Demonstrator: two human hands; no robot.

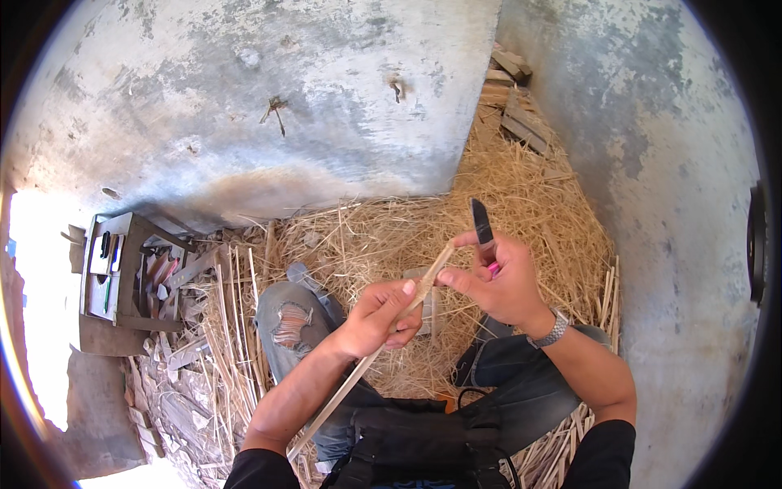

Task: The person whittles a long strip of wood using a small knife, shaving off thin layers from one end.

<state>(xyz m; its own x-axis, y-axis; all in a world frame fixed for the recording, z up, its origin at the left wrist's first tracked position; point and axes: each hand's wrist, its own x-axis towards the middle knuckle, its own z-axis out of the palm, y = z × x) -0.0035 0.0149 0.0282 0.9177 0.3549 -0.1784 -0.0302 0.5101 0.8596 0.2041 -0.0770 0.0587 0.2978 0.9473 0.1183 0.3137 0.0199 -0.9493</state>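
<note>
My left hand (375, 318) is closed around a long, thin pale strip of bamboo or wood (349, 383), thumb lying along its top. The strip slants from beside my left forearm up to its far tip between my hands. My right hand (515, 281) grips a knife (482, 224), whose dark blade points up and away from me. A bit of pink, perhaps its handle, shows between the fingers. The index finger and thumb of that same hand reach to the strip's far end, the index fingertip touching it.
Straw-like shavings (375, 224) cover the floor between my bent legs and the walls. Long strips (232, 326) lie at my left, with more (562, 448) at lower right. A small wooden table (122, 269) with pens stands far left. Wood pieces (521, 122) lie in the far corner.
</note>
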